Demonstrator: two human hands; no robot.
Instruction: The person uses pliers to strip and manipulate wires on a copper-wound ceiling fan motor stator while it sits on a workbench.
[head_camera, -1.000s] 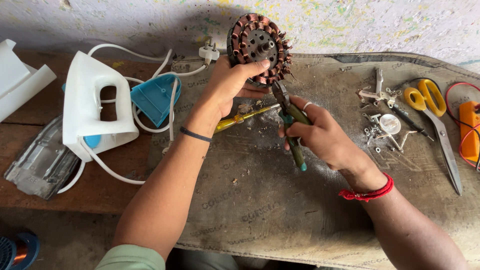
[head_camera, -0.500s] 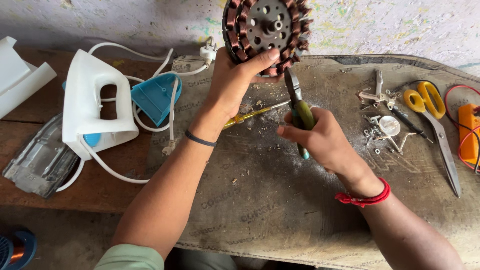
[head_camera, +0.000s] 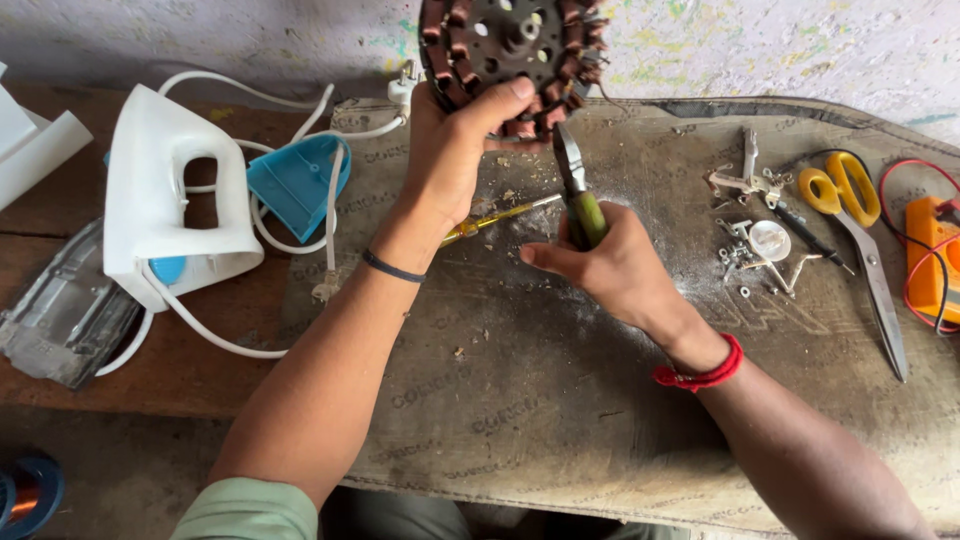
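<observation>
While pliers (head_camera: 580, 195) probe, hands (head_camera: 450, 150) raise stator (head_camera: 510, 60).

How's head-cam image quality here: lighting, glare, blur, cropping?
Head view: soft, even daylight with only faint shadows under the arms; no strong glare, just a mild sheen on the scissors blades. Left hand, right hand and pliers are reasonably sharp. The wound stator is cut off by the top edge. Slight wide-angle stretch shows toward the corners.
</observation>
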